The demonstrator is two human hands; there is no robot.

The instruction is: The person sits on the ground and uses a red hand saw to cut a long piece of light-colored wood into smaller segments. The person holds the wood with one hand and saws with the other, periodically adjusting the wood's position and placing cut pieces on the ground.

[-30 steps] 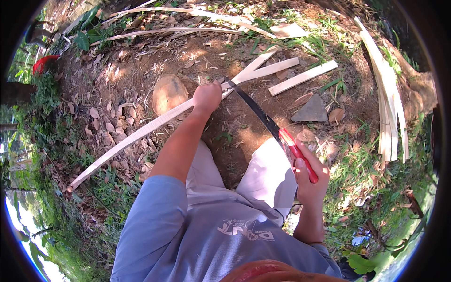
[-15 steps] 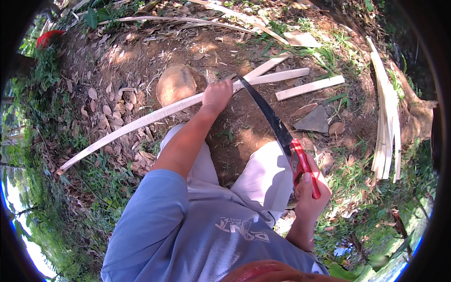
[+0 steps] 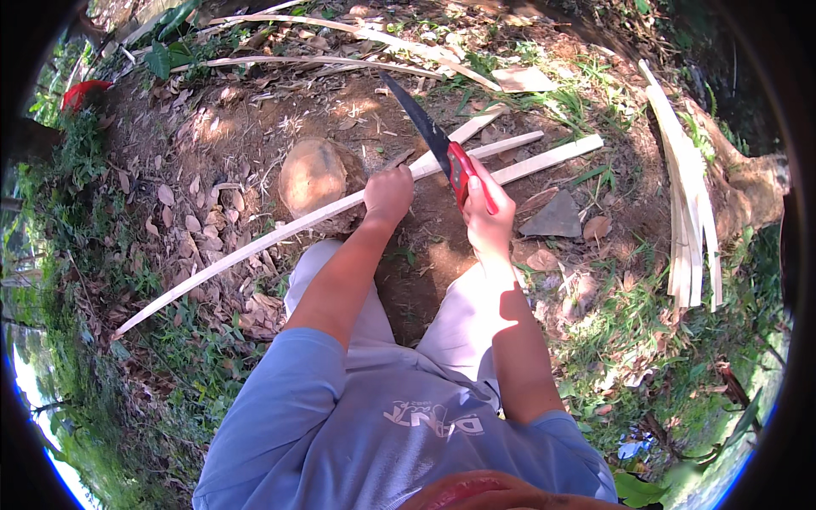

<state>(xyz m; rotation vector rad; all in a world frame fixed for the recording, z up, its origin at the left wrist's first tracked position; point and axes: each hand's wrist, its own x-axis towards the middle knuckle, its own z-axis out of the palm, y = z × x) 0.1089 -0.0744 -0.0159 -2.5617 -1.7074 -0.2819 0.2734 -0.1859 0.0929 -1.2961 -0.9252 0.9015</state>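
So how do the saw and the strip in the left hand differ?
Colour: the saw has a dark blade and red handle; the strip is pale all along.
Length: the strip is much longer than the saw.
Pose: the saw points to the upper left; the strip slants from lower left toward upper right.
Shared: each is gripped, saw in the right hand, strip in the left hand.

Cannot see the stretch of long wooden strip [image 3: 297, 224] under the left hand [image 3: 388, 195], mid-frame, nor the part of red saw handle [image 3: 460, 167] inside the right hand [image 3: 490, 221]. Cannot tell contact between blade [image 3: 418, 115] and strip from mere overlap. Cannot follow one thin pale slat [image 3: 262, 11] past the upper edge. Too small to identify: red object [image 3: 83, 95], upper left; bluish scrap [image 3: 633, 446], lower right.
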